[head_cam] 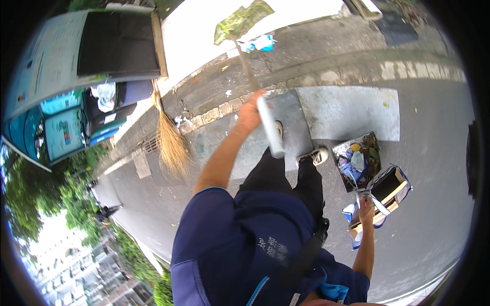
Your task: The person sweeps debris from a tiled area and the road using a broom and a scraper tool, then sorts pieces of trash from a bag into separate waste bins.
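My left hand (249, 114) is closed around a pole (247, 67) with a whitish grip; its far end meets a broad, mottled green piece (243, 23), blurred, whose kind I cannot tell. On the right, my right hand (366, 209) grips the pale straps of an open bag (390, 191) with cardboard-like pieces inside. Just beyond that bag, an open-topped dustpan or box (376, 160) on the pavement holds blue and white plastic litter and leaves. A straw broom (172, 147) hangs or leans bristles-down beside the bins at left.
Litter bins (63, 132) under a panelled shelter (49, 57) stand at left. A stone kerb (214, 114) crosses ahead, with blue and white litter (264, 43) beyond it. A metal plate (352, 111) lies before my feet. A drain grate (150, 145) is near the broom.
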The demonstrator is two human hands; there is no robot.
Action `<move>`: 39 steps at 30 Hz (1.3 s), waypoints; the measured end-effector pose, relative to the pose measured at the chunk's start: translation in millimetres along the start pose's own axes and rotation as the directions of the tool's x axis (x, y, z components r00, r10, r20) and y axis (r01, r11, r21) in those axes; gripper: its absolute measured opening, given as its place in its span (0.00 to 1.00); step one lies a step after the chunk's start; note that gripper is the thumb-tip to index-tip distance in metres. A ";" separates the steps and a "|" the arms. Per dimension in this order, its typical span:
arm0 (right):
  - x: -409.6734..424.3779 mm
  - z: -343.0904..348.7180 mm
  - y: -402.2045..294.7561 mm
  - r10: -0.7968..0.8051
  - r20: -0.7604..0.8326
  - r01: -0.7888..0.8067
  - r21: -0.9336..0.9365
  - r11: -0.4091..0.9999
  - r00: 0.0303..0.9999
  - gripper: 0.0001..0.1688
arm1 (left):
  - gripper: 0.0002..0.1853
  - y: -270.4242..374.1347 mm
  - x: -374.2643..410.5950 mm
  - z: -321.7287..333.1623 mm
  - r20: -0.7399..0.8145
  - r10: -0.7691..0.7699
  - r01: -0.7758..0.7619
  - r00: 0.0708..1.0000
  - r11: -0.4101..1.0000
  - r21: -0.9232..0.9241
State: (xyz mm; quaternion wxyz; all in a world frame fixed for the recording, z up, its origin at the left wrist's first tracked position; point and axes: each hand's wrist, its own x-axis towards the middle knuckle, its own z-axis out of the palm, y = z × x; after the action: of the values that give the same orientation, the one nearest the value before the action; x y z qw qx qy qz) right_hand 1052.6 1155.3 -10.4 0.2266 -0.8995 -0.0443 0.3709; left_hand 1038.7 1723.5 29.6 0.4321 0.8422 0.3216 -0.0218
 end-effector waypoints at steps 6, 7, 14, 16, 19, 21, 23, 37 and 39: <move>5.8 -34.8 -125.6 -0.127 0.000 0.127 0.024 0.992 0.992 0.27 | 0.24 51.6 -51.7 20.1 -0.198 0.191 -0.242 0.962 0.928 -0.283; 4.7 -39.2 -151.8 -0.126 0.003 0.126 -0.005 0.992 0.992 0.27 | 0.25 61.0 -60.0 13.6 -0.235 0.194 -0.268 0.952 0.901 -0.342; 73.0 -24.0 -210.4 -0.193 -0.128 0.167 -0.189 0.968 0.973 0.26 | 0.28 83.3 -119.1 -48.0 -0.203 0.181 -0.252 0.962 0.875 -0.412; 129.9 -0.8 -219.7 -0.221 -0.128 0.187 -0.233 0.954 0.967 0.25 | 0.28 58.9 -111.5 -40.7 -0.186 0.244 -0.300 0.952 0.867 -0.397; 187.4 41.2 -252.2 -0.378 -0.002 0.357 -0.322 0.877 0.926 0.27 | 0.28 40.0 -107.6 -45.2 -0.067 0.209 -0.219 0.976 0.904 -0.366; 182.2 78.5 -339.1 -0.320 -0.083 0.295 -0.228 0.928 0.944 0.25 | 0.27 22.9 -108.9 -55.5 -0.085 0.191 -0.208 0.978 0.912 -0.353; 194.3 107.1 -372.2 -0.331 -0.098 0.303 -0.227 0.926 0.939 0.24 | 0.27 14.8 -110.7 -68.5 -0.059 0.208 -0.216 0.976 0.930 -0.299; 204.7 233.7 -539.2 -0.180 0.247 0.166 0.079 0.983 0.952 0.20 | 0.23 -31.2 -122.4 -111.9 -0.068 0.283 -0.291 0.957 0.928 -0.232; 202.1 237.3 -541.5 -0.187 0.254 0.172 0.081 0.982 0.949 0.16 | 0.23 -28.3 -118.8 -115.8 -0.076 0.310 -0.319 0.948 0.912 -0.258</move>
State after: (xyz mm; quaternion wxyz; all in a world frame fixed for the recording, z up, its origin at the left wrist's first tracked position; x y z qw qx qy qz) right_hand 1083.1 1778.1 -50.3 0.2776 -0.8282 -0.1447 0.4648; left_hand 900.8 1759.2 119.2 0.5338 0.8174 0.1890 0.1054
